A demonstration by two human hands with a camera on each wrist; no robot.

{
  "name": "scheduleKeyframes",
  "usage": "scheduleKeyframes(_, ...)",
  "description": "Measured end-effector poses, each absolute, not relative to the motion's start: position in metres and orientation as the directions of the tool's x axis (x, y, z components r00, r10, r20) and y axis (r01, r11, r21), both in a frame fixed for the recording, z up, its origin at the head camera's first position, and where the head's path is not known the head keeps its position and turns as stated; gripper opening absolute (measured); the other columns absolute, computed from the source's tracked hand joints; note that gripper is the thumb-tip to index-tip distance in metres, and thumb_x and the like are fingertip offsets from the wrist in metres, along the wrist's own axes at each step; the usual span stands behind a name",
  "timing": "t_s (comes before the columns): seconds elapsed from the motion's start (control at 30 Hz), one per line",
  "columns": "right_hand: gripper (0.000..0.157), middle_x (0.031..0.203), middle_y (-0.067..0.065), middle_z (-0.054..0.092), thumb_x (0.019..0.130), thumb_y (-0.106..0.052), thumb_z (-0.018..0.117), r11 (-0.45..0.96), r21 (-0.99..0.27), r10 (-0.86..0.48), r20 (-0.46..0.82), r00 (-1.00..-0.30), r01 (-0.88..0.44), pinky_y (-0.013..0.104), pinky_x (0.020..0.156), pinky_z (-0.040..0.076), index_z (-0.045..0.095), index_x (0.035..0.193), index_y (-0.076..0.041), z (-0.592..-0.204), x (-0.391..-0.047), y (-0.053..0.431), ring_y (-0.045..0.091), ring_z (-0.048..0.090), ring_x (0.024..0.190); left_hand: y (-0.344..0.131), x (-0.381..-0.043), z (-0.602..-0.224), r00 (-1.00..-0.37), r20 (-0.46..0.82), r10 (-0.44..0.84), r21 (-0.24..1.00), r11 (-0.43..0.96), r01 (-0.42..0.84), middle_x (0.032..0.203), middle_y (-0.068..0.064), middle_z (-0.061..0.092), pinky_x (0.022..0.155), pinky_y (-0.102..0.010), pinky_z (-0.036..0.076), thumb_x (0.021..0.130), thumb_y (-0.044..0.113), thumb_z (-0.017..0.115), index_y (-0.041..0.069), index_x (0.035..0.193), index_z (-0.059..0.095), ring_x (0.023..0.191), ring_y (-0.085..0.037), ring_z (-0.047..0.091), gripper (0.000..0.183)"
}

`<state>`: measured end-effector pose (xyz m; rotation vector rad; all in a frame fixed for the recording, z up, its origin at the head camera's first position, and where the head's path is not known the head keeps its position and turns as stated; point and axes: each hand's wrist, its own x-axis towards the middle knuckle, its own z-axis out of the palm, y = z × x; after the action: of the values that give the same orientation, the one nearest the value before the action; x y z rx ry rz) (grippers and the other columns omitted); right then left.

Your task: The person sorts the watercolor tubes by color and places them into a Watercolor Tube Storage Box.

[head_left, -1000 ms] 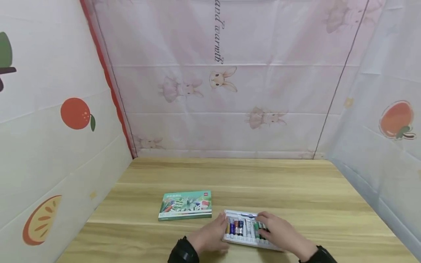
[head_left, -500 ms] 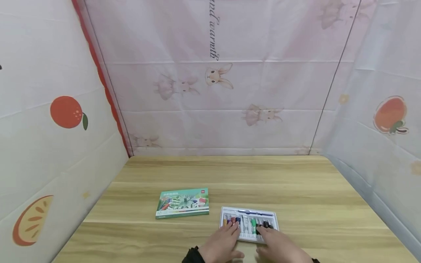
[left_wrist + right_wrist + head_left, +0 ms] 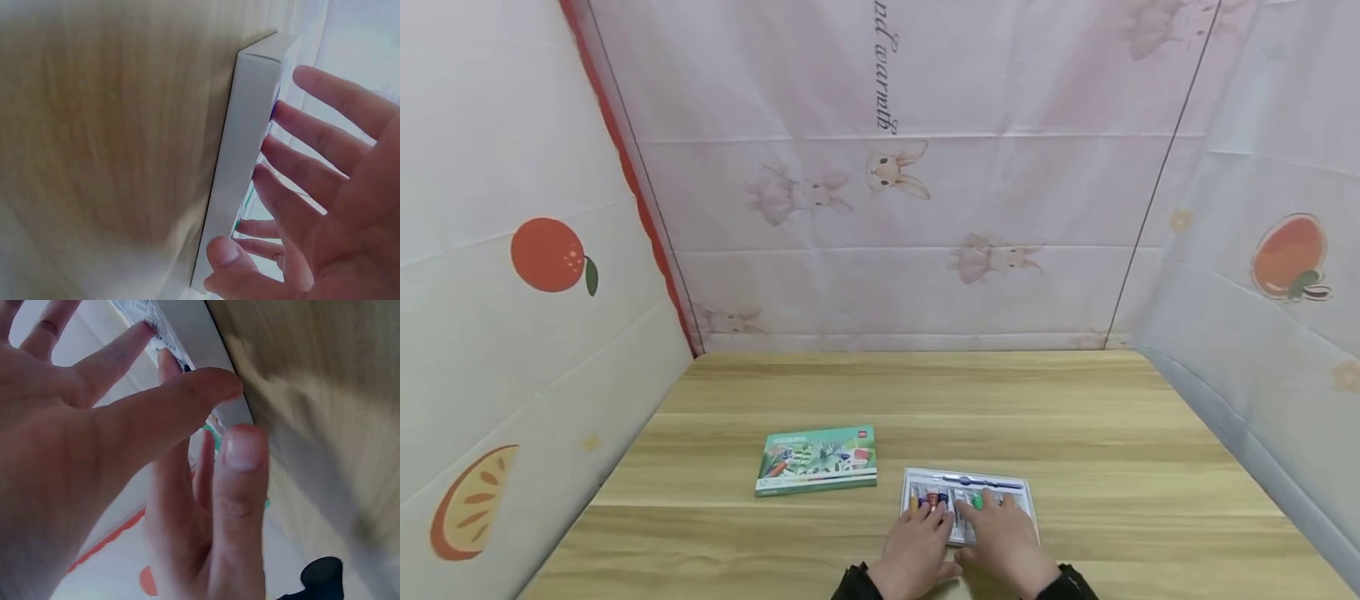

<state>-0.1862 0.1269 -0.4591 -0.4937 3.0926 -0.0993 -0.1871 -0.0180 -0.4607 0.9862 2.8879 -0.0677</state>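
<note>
A shallow white tray (image 3: 1033, 508) of paint tubes lies near the front of the table, with a thin dark-blue paintbrush (image 3: 981, 482) along its far side. My left hand (image 3: 916, 552) rests its outstretched fingers on the left tubes, among them yellow, red and blue ones. In the left wrist view, its fingertips reach just over the wall of the tray (image 3: 240, 137), thumb apart. My right hand (image 3: 1002, 537) spreads straight fingers over the middle and right tubes, hiding most of them. A green tube (image 3: 977, 502) shows beside its fingers. Both thumbs sit close together at the near side.
A flat green paint box (image 3: 817, 461) with printed plants lies left of the tray, a little farther back. The wooden table (image 3: 925, 392) ends at a pink printed curtain (image 3: 820, 292), with white printed sheets on both sides.
My left hand has gone from the tray's left edge onto the tubes. My right hand has uncurled from the right-hand tubes and shifted left across the tray. The head view has shifted slightly.
</note>
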Motion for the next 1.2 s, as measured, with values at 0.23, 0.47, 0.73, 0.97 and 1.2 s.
scheduleKeyframes(0.23,0.069,0.107,0.019,0.046,0.062,-0.047,0.062,0.951,-0.112,-0.287,0.015,-0.958,-0.287,0.049,0.066,0.04,0.049,0.11,0.001,-0.457,-0.185,0.132,0.04,0.042,0.092,-0.021,-0.191,-0.464,-0.766,-0.043,0.641,0.177,0.76,0.626,0.123,-0.008,0.037,0.085,-0.034,0.034,0.075,0.048,0.048,0.009,0.119,0.044,0.114,-0.023,0.029,0.059)
scheduleKeyframes(0.47,0.064,0.101,0.015,0.046,0.06,-0.045,0.064,0.969,-0.083,-0.234,0.012,-0.972,-0.234,0.047,0.061,0.042,0.056,0.099,0.004,-0.461,-0.19,0.135,0.034,0.042,0.091,-0.024,-0.196,-0.467,-0.753,-0.051,0.657,0.235,0.74,0.63,0.126,-0.008,0.031,0.083,-0.034,0.036,0.073,0.05,0.049,0.009,0.121,0.041,0.115,-0.022,0.027,0.063)
scheduleKeyframes(0.73,0.066,0.104,0.015,0.045,0.06,-0.045,0.064,0.962,-0.076,-0.262,0.023,-0.965,-0.263,0.048,0.061,0.041,0.054,0.102,0.004,-0.463,-0.193,0.134,0.035,0.041,0.092,-0.029,-0.196,-0.468,-0.768,-0.123,0.629,0.204,0.773,0.601,0.128,-0.021,0.023,0.091,-0.036,0.025,0.073,0.054,0.044,0.017,0.125,0.037,0.117,-0.031,0.017,0.064)
scheduleKeyframes(0.97,0.064,0.104,0.016,0.046,0.06,-0.046,0.063,0.955,-0.08,-0.285,0.004,-0.959,-0.284,0.048,0.064,0.041,0.055,0.1,0.004,-0.46,-0.197,0.136,0.034,0.043,0.09,-0.029,-0.2,-0.469,-0.765,-0.056,0.642,0.11,0.765,0.634,0.124,-0.021,0.032,0.093,-0.037,0.023,0.075,0.053,0.044,0.008,0.123,0.037,0.115,-0.029,0.024,0.067)
scheduleKeyframes(1.2,0.063,0.107,0.016,0.046,0.062,-0.046,0.063,0.961,-0.08,-0.271,-0.061,-0.961,-0.266,0.048,0.067,0.04,0.055,0.102,0.003,-0.458,-0.202,0.135,0.034,0.042,0.093,-0.025,-0.205,-0.469,-0.812,-0.028,0.583,0.02,0.812,0.583,0.125,-0.01,0.033,0.092,-0.037,0.024,0.074,0.059,0.036,0.003,0.118,0.042,0.117,-0.021,0.022,0.072)
